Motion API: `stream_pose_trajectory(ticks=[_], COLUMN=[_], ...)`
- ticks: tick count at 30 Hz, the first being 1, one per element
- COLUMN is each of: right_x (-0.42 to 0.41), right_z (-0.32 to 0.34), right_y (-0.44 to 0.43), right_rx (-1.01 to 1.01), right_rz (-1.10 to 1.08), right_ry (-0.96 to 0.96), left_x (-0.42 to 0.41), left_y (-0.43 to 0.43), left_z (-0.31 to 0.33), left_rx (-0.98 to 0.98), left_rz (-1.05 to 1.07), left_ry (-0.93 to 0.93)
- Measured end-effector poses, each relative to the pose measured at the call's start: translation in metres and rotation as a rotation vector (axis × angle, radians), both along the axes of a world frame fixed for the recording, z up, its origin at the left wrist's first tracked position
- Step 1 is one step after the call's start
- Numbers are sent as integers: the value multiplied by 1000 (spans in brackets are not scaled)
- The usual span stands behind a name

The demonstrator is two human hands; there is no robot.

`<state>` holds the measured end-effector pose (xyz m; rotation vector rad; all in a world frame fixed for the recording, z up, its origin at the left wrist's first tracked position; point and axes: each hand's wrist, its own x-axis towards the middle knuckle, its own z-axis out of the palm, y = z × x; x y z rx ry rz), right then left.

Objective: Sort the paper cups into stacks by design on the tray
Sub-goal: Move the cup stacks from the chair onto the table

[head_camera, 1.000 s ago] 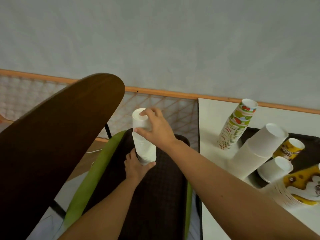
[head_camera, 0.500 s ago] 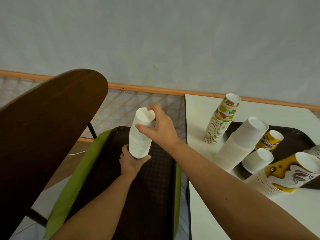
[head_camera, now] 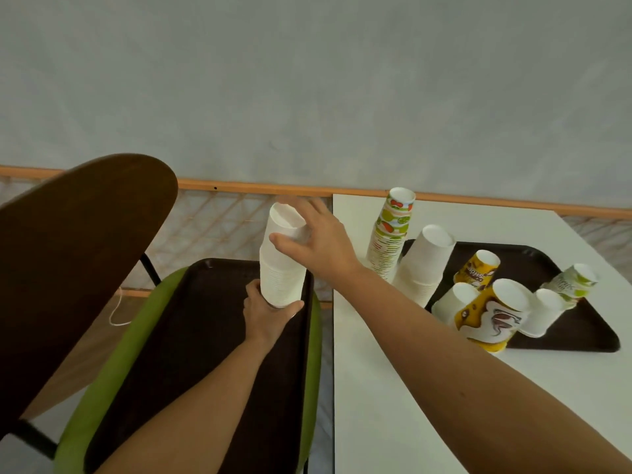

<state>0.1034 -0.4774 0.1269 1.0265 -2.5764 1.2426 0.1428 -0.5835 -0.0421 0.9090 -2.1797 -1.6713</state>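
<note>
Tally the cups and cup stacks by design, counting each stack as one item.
Plain white: 4
Yellow and brown: 2
Fruit print: 1
Green and white: 1
Total: 8

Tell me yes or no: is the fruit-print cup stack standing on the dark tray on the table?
No, the fruit-print cup stack stands on the bare white table, beside the dark tray's edge.
</note>
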Motion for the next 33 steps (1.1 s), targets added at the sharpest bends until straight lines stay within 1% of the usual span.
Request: stream_pose_trajectory(ticks=[3,6,11,13,15,20,27,30,33], right_x=[1,1,2,6,10,15,13,12,9], right_z=[6,15,26,28,24,18,11,6,4], right_y=[28,58,107,114,150,171,190,190,188], right_rx=[22,88,252,316,401,479,568,570,561], right_rz=[-7,-7,32,29,73,113,141,126,114], right_ry=[18,6,-26,-28,-5,-41,-66,-95,-90], left_x=[0,3,14,18,29,43,50,45,40], left_y=[28,60,114,122,163,187,208,207,205], left_z=[9,11,7,2,0,-17,-26,-28,-29], left_rx=[-43,-81,-64,-49,-25,-72,-97,-138,-112], left_rz=[-32,-77,-104,-108,-88,-95,-104,-108,-111], left_ry=[26,11,-20,-28,8,-5,-134,-133,-119])
